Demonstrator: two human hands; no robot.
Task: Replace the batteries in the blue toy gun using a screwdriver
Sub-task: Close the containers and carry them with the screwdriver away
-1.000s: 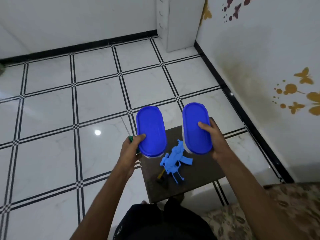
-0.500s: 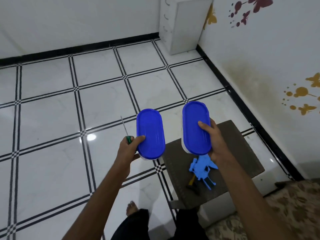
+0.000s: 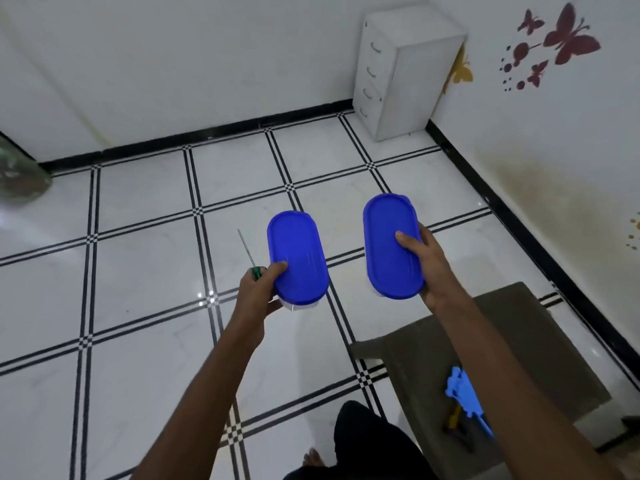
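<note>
My left hand (image 3: 258, 289) grips a blue-lidded oval container (image 3: 297, 256) together with a green-handled screwdriver (image 3: 250, 255), whose thin shaft points up and away. My right hand (image 3: 431, 268) holds a second blue-lidded container (image 3: 391, 245), thumb on the lid. Both containers are held out over the tiled floor. The light blue toy gun (image 3: 465, 396) lies on a small brown stool (image 3: 519, 341) at the lower right, partly hidden by my right forearm. A small dark and yellow object (image 3: 453, 422) lies beside the gun.
A white drawer cabinet (image 3: 401, 74) stands in the far corner. The right wall carries butterfly stickers (image 3: 568, 36). White floor tiles with black lines (image 3: 138, 271) spread ahead. My dark-clothed legs and a bare foot (image 3: 313, 457) show at the bottom. A greenish object (image 3: 20, 174) sits at the left edge.
The view has swung left and up, so the stool and toy gun slid toward the lower right. Both hands keep their containers, now over the floor, not the stool.
</note>
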